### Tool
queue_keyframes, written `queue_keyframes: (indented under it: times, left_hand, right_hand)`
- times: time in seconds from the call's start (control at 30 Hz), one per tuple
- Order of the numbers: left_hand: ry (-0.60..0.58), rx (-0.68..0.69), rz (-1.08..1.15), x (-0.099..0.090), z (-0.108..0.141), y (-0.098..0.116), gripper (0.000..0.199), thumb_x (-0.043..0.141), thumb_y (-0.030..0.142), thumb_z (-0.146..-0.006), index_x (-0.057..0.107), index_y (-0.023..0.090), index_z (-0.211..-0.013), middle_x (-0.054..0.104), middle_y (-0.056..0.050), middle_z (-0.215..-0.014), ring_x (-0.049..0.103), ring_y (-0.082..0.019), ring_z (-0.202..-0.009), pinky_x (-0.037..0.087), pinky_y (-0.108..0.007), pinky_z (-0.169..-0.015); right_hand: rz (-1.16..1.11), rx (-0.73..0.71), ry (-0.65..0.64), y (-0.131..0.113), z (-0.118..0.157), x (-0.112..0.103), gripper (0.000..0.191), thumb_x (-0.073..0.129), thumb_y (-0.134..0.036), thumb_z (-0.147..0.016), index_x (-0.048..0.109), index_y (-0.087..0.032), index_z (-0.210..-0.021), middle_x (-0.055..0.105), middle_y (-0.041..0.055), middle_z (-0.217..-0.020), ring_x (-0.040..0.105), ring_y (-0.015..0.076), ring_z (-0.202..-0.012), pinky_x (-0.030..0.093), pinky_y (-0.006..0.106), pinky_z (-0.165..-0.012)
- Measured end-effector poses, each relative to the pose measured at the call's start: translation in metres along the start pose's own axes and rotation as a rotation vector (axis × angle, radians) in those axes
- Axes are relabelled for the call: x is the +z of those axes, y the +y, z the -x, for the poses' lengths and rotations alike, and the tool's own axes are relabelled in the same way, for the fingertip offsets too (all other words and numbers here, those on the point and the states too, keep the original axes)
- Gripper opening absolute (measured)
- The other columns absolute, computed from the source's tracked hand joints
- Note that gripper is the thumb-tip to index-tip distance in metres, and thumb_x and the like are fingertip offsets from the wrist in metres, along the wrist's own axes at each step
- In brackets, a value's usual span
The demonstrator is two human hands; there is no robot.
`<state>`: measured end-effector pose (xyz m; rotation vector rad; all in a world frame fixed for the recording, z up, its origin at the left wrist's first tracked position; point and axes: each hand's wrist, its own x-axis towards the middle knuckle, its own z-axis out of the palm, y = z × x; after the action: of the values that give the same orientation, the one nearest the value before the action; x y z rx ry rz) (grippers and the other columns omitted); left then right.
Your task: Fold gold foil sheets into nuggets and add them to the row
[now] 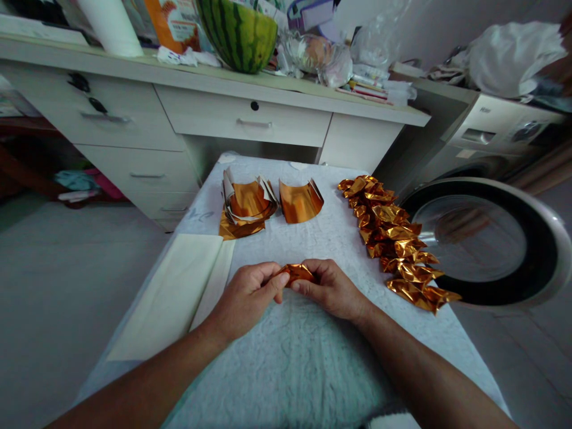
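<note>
Between my two hands is a small piece of folded gold foil paper point(297, 273), held just above the cloth-covered table point(295, 369). My left hand point(252, 295) pinches its left end with thumb and fingers. At the other end, my right hand point(333, 290) grips it the same way. Beyond them lies a stack of curled gold foil sheets point(248, 202) with pale backs. One curled foil sheet point(301, 202) sits apart, just right of that stack. A row of folded gold foil pieces point(393, 238) runs along the table's right side.
Pale paper sheets point(165, 292) lie along the table's left edge. A white desk point(250, 119) stands behind, bearing a cut watermelon point(239, 33), a paper roll point(111, 27) and plastic bags. At the right, a washing machine's round door point(482, 238) hangs open close to the table.
</note>
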<state>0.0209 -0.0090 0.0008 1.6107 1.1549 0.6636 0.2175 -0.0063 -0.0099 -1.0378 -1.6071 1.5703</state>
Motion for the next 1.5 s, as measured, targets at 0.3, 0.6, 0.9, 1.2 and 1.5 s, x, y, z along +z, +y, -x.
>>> queue_keyframes:
  times: [0.3,0.6,0.9,1.2,1.5]
  left_hand:
    - [-0.027,0.021,0.031,-0.003,0.000,0.000,0.038,0.045,0.039,-0.093,0.047,0.019,-0.061,0.046,0.005,-0.057,0.044,-0.011,-0.056,0.034,-0.025,-0.058]
    - [0.018,0.016,-0.014,-0.006,-0.001,0.004,0.038,0.044,0.039,-0.092,0.046,0.020,-0.060,0.046,0.005,-0.056,0.042,-0.011,-0.054,0.033,-0.025,-0.057]
    - [0.036,-0.011,0.008,-0.006,-0.001,0.001,0.036,0.046,0.041,-0.090,0.047,0.020,-0.062,0.045,0.006,-0.056,0.040,-0.011,-0.053,0.032,-0.024,-0.055]
    - [0.041,-0.075,-0.007,0.000,-0.004,0.001,0.023,0.061,0.037,-0.079,0.064,0.015,-0.084,0.059,0.001,-0.069,0.052,-0.014,-0.063,0.038,-0.025,-0.056]
    - [-0.049,-0.048,0.000,-0.006,-0.003,0.007,0.030,0.051,0.041,-0.084,0.059,0.017,-0.067,0.058,0.002,-0.061,0.046,-0.011,-0.054,0.035,-0.024,-0.053]
  right_hand:
    - [0.010,0.028,-0.067,0.001,0.001,-0.008,0.034,0.066,-0.049,-0.083,0.067,-0.015,-0.088,0.054,-0.0017,-0.069,0.042,0.0106,-0.063,0.034,0.024,-0.059]
    - [0.051,0.069,-0.104,-0.009,0.004,-0.023,0.037,0.065,-0.048,-0.084,0.056,-0.014,-0.072,0.038,-0.0066,-0.061,0.031,0.0068,-0.055,0.024,0.022,-0.051]
    - [0.067,0.109,-0.121,-0.003,0.003,-0.029,0.037,0.063,-0.047,-0.086,0.054,-0.015,-0.070,0.045,-0.0054,-0.059,0.036,0.0070,-0.053,0.027,0.022,-0.051]
    - [0.091,0.093,-0.068,-0.003,0.004,-0.021,0.037,0.062,-0.049,-0.085,0.052,-0.016,-0.071,0.037,-0.0071,-0.060,0.031,0.0066,-0.053,0.023,0.021,-0.049]
    - [0.014,0.103,-0.069,-0.006,0.005,-0.024,0.038,0.064,-0.050,-0.084,0.052,-0.016,-0.070,0.039,-0.0070,-0.057,0.030,0.0059,-0.051,0.022,0.021,-0.047]
